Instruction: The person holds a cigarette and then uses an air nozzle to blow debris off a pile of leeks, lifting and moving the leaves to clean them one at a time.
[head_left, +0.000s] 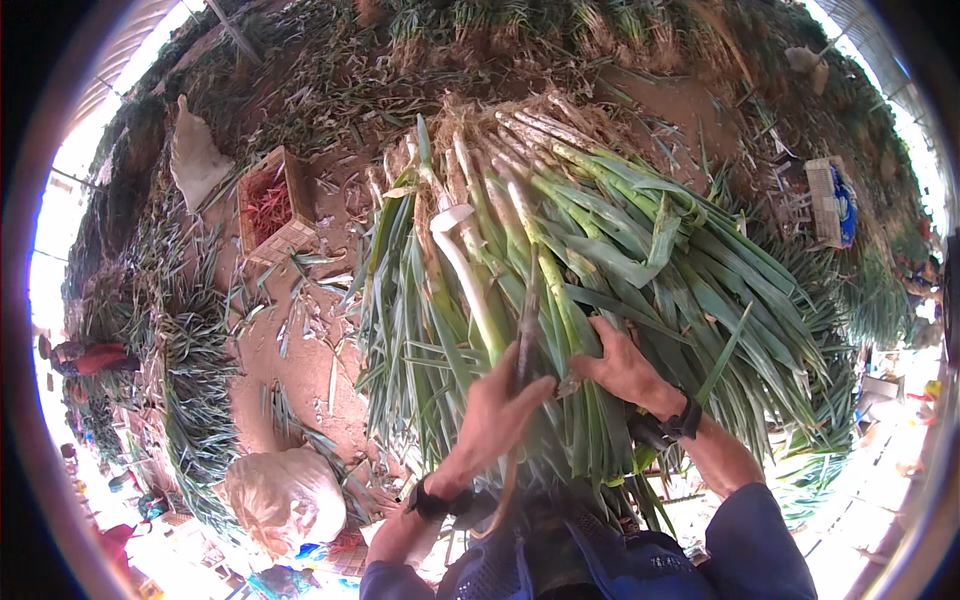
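A big pile of leeks (pixel 620 230) lies in front of me, with roots and white stalks at the far end and green leaves fanned toward me. My left hand (pixel 495 410), smeared by motion, is over the leaves below a thick white leek stalk (pixel 462 275); its grip is unclear. A dark, blurred strip (pixel 528 325) passes by its fingers. Just right of it, my right hand (pixel 625 370) has its thumb and forefinger around the leafy part of a leek (pixel 560 300). Its other fingers are partly hidden. Both wrists wear dark bands.
A crate of reddish stalks (pixel 300 230) stands on the soil at left, with a pale sack (pixel 195 155) beyond. Another pale sack (pixel 285 500) sits near left. A crate with something blue (pixel 828 205) is at right. More leeks (pixel 190 360) line the left side.
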